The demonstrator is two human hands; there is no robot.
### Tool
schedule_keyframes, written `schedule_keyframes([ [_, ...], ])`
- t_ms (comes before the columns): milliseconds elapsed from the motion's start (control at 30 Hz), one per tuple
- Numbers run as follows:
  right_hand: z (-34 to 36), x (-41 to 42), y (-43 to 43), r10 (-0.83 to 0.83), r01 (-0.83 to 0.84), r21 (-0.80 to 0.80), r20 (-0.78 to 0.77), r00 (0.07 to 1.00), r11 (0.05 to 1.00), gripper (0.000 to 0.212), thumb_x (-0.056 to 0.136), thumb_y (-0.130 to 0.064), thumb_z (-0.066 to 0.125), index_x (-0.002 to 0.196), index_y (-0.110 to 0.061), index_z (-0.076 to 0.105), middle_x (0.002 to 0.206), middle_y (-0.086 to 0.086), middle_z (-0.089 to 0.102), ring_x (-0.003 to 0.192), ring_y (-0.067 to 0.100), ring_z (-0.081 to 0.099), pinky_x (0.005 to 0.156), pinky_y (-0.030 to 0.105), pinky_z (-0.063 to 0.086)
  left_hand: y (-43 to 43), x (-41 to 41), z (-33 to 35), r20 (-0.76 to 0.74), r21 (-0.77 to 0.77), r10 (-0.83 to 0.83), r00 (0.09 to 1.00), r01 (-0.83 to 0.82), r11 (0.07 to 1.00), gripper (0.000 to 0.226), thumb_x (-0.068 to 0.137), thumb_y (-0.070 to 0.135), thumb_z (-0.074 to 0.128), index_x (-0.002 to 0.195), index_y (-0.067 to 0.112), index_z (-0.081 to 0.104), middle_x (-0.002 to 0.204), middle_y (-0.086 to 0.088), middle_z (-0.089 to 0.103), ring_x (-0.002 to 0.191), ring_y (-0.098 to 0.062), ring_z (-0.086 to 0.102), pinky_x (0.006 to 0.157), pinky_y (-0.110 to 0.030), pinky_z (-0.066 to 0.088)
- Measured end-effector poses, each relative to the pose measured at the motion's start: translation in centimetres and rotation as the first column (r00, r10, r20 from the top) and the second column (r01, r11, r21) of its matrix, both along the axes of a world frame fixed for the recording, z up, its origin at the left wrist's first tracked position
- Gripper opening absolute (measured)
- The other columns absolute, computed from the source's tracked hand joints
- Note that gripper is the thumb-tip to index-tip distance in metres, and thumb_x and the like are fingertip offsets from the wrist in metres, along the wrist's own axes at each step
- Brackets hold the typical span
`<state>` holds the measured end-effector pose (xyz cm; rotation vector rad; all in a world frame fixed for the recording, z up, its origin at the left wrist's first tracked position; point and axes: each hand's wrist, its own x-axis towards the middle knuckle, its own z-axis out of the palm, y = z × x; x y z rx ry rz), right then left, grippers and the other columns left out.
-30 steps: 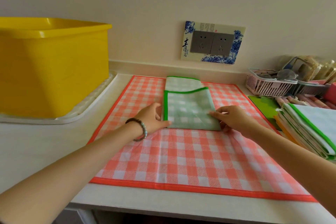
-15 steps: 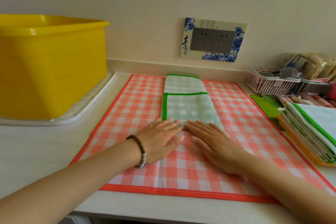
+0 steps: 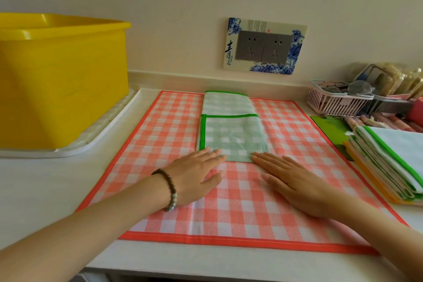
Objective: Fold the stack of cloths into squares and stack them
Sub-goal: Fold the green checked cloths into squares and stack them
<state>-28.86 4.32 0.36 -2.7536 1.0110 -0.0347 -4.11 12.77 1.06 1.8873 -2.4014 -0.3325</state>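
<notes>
A pale green checked cloth (image 3: 231, 135) with bright green binding, folded into a soft oblong strip with its near part doubled over, is lying mid-way across an orange gingham cloth (image 3: 297, 144) spread flat on the white tabletop (image 3: 34, 178). The left hand (image 3: 196, 174) and right hand (image 3: 295, 181) are lying flat with straight fingers, gripping nothing. They are pressing the fold's near corners, having slid apart from its middle. The stack of cloths (image 3: 389, 162) is waiting at right.

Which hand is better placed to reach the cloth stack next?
Probably right: the right hand lies flat nearer the cloth stack; the left hand rests across the green cloth from it.
</notes>
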Motion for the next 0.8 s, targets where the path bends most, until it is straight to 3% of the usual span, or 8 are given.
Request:
schedule_keyframes([
  [200, 0.1, -2.0, -0.9, -0.025, 0.026, 0.07, -0.012, 1.0, 0.997, 0.05, 0.09, -0.055, 0.013, 0.14, -0.054, 0.005, 0.148, -0.036, 0.001, 0.138, -0.014, -0.004, 0.114, 0.018, -0.007, 0.0, -0.2, 0.3, 0.011, 0.014, 0.019, 1.0, -0.019, 1.0, 0.055, 0.099, 0.048, 0.021, 0.15, 0.032, 0.007, 0.156, 0.017, -0.002, 0.143, -0.001, -0.003, 0.119, -0.029, 0.006],
  [267, 0.6, -1.6, -1.4, -0.042, 0.035, 0.111, 0.068, 0.997, 0.993, 0.05, 0.09, -0.052, 0.02, 0.139, -0.049, 0.022, 0.148, -0.03, 0.019, 0.139, -0.008, 0.014, 0.119, 0.025, 0.007, 0.0, -0.1, 0.3, 0.02, 0.0, 0.023, 1.0, -0.023, 1.0, 0.055, 0.098, 0.049, 0.023, 0.149, 0.033, 0.009, 0.156, 0.018, 0.003, 0.143, -0.001, 0.001, 0.119, -0.031, 0.011],
  [367, 1.7, -1.2, -1.9, -0.124, 0.088, 0.143, 0.269, 0.955, 0.986, 0.051, 0.088, -0.05, 0.03, 0.132, -0.034, 0.049, 0.135, -0.018, 0.048, 0.126, 0.001, 0.043, 0.111, 0.032, 0.032, -0.4, 0.4, 0.4, -0.025, -0.019, 0.057, 0.998, -0.057, 0.998, 0.055, 0.098, 0.049, 0.028, 0.149, 0.031, 0.017, 0.156, 0.016, 0.012, 0.142, -0.002, 0.011, 0.116, -0.025, 0.012],
  [500, 2.5, -0.4, -2.5, -0.04, 0.045, -0.075, 0.072, 0.997, 0.996, 0.048, 0.092, -0.049, 0.038, 0.138, -0.038, 0.039, 0.141, -0.018, 0.043, 0.129, 0.006, 0.042, 0.109, 0.029, 0.035, -1.0, 1.2, 0.9, -0.128, 0.047, 0.11, 0.986, -0.105, 0.993, 0.059, 0.096, 0.05, 0.036, 0.148, 0.027, 0.023, 0.155, 0.014, 0.016, 0.142, -0.005, 0.014, 0.114, -0.024, 0.012],
  [567, 2.8, 0.3, -2.8, -0.045, 0.043, -0.102, -0.02, 0.999, 0.994, 0.048, 0.093, -0.046, 0.044, 0.14, -0.04, 0.036, 0.143, -0.017, 0.042, 0.127, 0.008, 0.045, 0.106, 0.027, 0.037, -1.2, 1.6, 0.9, -0.155, 0.049, 0.132, 0.979, -0.126, 0.991, 0.061, 0.095, 0.048, 0.04, 0.149, 0.023, 0.024, 0.155, 0.011, 0.018, 0.142, -0.006, 0.017, 0.112, -0.021, 0.012],
  [700, 3.3, 1.5, -3.0, -0.016, -0.007, -0.203, -0.111, 0.994, 0.979, 0.048, 0.093, -0.051, 0.043, 0.139, -0.039, 0.039, 0.143, -0.015, 0.044, 0.127, 0.008, 0.046, 0.105, 0.026, 0.036, -1.3, 2.2, 1.0, -0.133, 0.018, 0.153, 0.979, -0.152, 0.988, 0.06, 0.096, 0.043, 0.043, 0.148, 0.021, 0.024, 0.154, 0.008, 0.022, 0.14, -0.006, 0.017, 0.112, -0.02, 0.013],
  [800, 3.6, 1.9, -3.1, -0.005, -0.026, -0.237, -0.13, 0.991, 0.971, 0.045, 0.094, -0.044, 0.046, 0.138, -0.035, 0.042, 0.141, -0.014, 0.047, 0.124, 0.009, 0.05, 0.103, 0.026, 0.038, -1.3, 2.3, 1.1, -0.12, 0.025, 0.157, 0.98, -0.155, 0.988, 0.065, 0.093, 0.047, 0.046, 0.149, 0.022, 0.023, 0.153, 0.008, 0.022, 0.14, -0.007, 0.018, 0.111, -0.021, 0.015],
])
